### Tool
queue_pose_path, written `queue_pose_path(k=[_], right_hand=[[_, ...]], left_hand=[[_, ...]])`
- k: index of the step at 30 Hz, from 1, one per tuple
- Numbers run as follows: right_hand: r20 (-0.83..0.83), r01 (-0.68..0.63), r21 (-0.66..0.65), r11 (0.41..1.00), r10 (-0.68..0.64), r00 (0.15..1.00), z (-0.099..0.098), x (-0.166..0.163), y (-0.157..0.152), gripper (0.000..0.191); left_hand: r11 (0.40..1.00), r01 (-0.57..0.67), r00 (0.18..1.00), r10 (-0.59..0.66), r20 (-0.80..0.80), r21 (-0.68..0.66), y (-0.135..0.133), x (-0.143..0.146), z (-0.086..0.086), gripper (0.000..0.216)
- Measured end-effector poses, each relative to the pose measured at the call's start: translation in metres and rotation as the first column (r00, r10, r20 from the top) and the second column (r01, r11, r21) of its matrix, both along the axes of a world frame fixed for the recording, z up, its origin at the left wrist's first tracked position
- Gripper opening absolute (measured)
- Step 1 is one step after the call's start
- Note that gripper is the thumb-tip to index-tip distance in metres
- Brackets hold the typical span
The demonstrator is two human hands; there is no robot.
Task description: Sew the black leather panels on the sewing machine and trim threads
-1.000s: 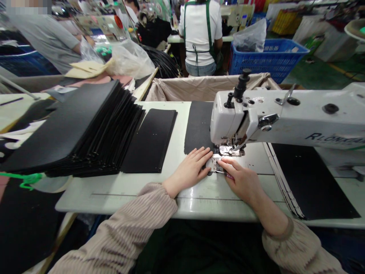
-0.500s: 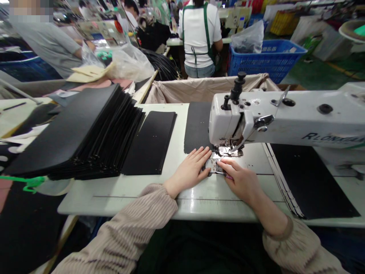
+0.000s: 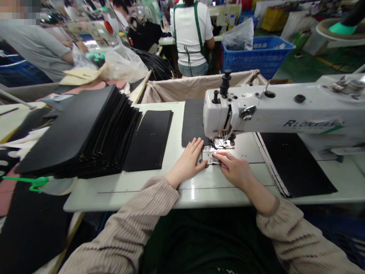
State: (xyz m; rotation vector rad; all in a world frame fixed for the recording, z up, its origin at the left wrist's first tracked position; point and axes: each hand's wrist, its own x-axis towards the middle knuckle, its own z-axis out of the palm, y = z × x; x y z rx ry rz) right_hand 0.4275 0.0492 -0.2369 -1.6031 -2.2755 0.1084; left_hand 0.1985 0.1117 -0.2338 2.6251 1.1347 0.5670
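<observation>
My left hand (image 3: 188,160) lies flat beside the sewing machine's presser foot (image 3: 222,144), fingers stretched out. Its fingertips touch the near edge of a black panel (image 3: 194,121), which lies partly hidden behind the machine head. Close by on the other side, my right hand (image 3: 235,167) rests with its fingers drawn together over the metal plate (image 3: 209,155) in front of the needle. A bit of purple shows under those fingers; what it belongs to is hidden. The white sewing machine (image 3: 256,110) reaches in from the right.
A tall stack of black panels (image 3: 76,125) stands at the left, with a lower pile (image 3: 149,140) beside it. More black panels (image 3: 296,163) with pale edges lie under the machine arm. Behind the table (image 3: 114,194) are a fabric-lined bin (image 3: 171,89), a blue crate (image 3: 256,57) and co-workers.
The view has shifted, so the machine and table appear farther left and slightly higher. Both hands keep about the same place by the presser foot.
</observation>
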Motion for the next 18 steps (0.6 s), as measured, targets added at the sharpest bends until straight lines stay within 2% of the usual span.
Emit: queue_pose_path(k=[5,8,10,12,15,18], right_hand=[[-0.009,0.011,0.005,1.0,-0.011,1.0,0.002,-0.001,-0.002,0.043],[-0.009,0.013,0.012,1.0,-0.013,1.0,0.003,-0.001,-0.003,0.043],[-0.004,0.017,0.02,1.0,-0.017,1.0,0.004,-0.002,-0.003,0.042],[-0.012,0.015,0.026,1.0,-0.014,1.0,0.005,-0.001,-0.002,0.041],[-0.059,-0.005,0.024,1.0,0.007,0.998,0.01,0.002,-0.004,0.038],[-0.147,-0.027,0.024,0.999,0.03,0.989,0.019,0.015,-0.021,0.036]], left_hand=[[1.0,-0.018,1.0,0.018,0.01,0.01,0.002,0.001,-0.007,0.077],[0.998,-0.053,0.999,0.053,-0.006,0.046,0.003,0.005,-0.002,0.077],[0.987,-0.133,0.991,0.134,-0.006,0.09,0.003,0.009,0.007,0.072],[0.953,-0.273,0.962,0.273,0.022,0.133,-0.001,0.012,0.019,0.064],[0.888,-0.427,0.904,0.426,0.045,0.172,-0.022,0.012,0.026,0.064],[0.896,-0.402,0.909,0.415,-0.031,0.188,-0.066,0.0,0.016,0.074]])
